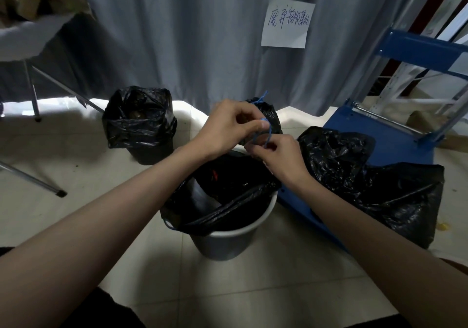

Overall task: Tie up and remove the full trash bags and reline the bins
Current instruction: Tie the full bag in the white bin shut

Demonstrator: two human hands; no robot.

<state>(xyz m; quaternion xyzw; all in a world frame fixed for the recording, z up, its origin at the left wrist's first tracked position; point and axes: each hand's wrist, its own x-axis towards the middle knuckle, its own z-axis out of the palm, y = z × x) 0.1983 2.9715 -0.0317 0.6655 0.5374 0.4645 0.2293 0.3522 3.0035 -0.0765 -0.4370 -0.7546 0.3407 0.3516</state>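
Knotting is in hand: left hand [231, 122] and right hand [274, 154] both pinch the blue drawstring [266, 134] above the near bin [228, 236], so next cinch tight, then lift the black bag [228, 191] out.

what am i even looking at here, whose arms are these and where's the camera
There is one picture, taken by a wide-angle camera worn on a person's head, looking forward and down. The two bare arms are that person's own. The left hand and right hand both pinch a thin blue drawstring, apparently tying it. Below them stands a grey bin lined with a black bag. Behind the hands a black bag is already tied with blue string. Another lined bin stands further left on the tiled floor. A loose black bag lies on the right on a blue platform. A handwritten note hangs on the grey curtain.
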